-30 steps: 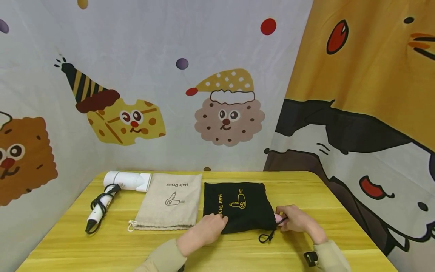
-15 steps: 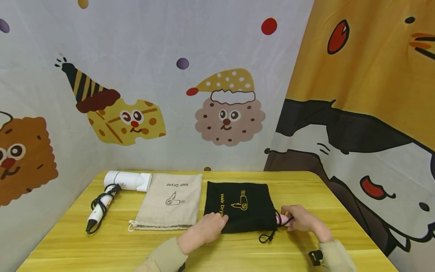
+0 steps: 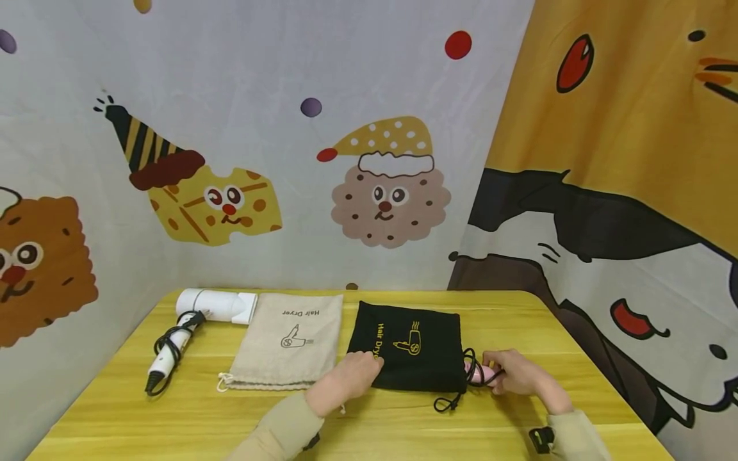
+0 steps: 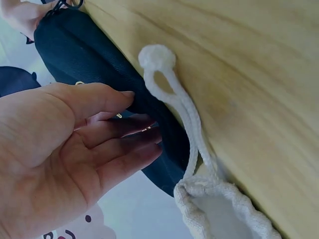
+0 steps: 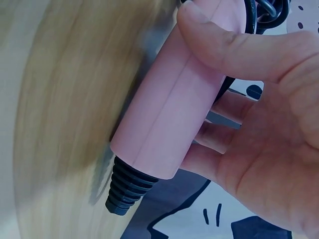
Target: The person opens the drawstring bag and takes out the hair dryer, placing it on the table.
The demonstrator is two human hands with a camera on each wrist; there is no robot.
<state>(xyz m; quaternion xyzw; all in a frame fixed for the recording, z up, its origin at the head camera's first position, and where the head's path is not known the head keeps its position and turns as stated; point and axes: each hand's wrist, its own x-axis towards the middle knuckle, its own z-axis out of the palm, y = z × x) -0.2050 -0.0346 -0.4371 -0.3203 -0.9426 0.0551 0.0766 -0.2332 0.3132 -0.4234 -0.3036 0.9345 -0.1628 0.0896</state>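
Note:
A black drawstring bag [image 3: 426,352] printed "Hair Dryer" lies right of the table's centre. My left hand [image 3: 348,374] pinches its lower left edge, thumb on one side and fingers on the other in the left wrist view. From the bag's right-hand mouth sticks the pink handle of a hair dryer [image 5: 164,109], with black cord [image 3: 474,370] looped round it. Thumb and fingers of my right hand [image 3: 516,372] grip that handle near its ribbed black cord end [image 5: 128,186]. The rest of the dryer is hidden inside the bag.
A beige drawstring bag [image 3: 294,342] lies flat left of the black one, its white cord end [image 4: 157,59] near my left hand. Farther left rests a white hair dryer [image 3: 216,306] with black cord wound on its handle. Printed cloth hangs behind the wooden table [image 3: 403,429].
My right hand has moved right with the pink handle, and more handle and cord show outside the mouth. The black bag has shifted slightly right and its far left corner has risen.

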